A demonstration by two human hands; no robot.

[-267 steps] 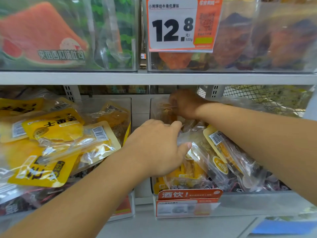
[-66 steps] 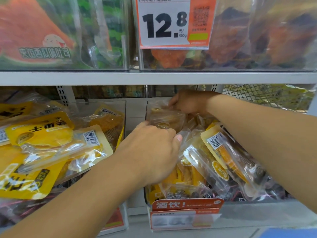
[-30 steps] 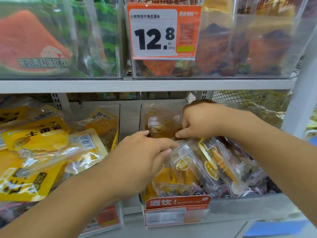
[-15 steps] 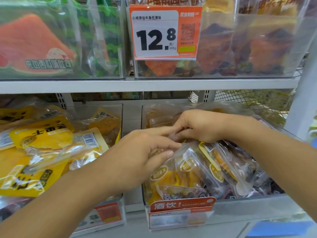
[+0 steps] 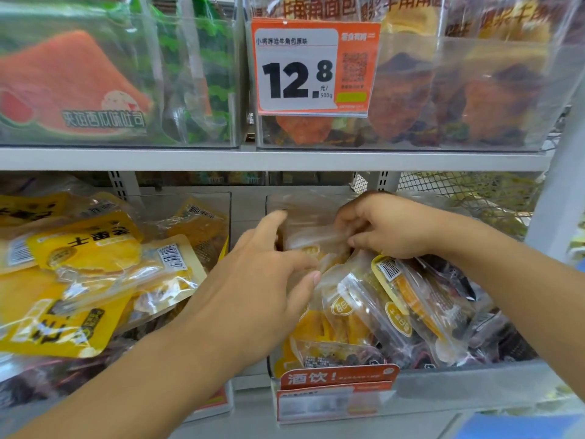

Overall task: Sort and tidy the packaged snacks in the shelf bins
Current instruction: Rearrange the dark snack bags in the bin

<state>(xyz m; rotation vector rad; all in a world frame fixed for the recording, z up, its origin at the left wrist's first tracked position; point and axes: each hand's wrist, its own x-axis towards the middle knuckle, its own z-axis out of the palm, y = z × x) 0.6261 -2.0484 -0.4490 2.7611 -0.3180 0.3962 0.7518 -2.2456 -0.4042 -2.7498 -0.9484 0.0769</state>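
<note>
Both our hands are on one clear plastic snack pouch with a yellow round label (image 5: 311,240) at the back of the right-hand clear plastic shelf bin (image 5: 459,373). Our left hand (image 5: 262,280), nearest us, has its fingers spread and straightened, the tips touching the pouch's left edge; half a second ago they were bunched lower, over the front packs. Beyond it, our right hand (image 5: 384,228) pinches the pouch's right edge between thumb and curled fingers (much as it did a moment ago, but slightly higher). We judge the pouch is being stood upright behind the leaning clear packs of orange dried fruit (image 5: 389,307), which look ordered front to back. Farther left, the yellow mango packs (image 5: 85,251) lie jumbled in their own bin and probably still need tidying.
</note>
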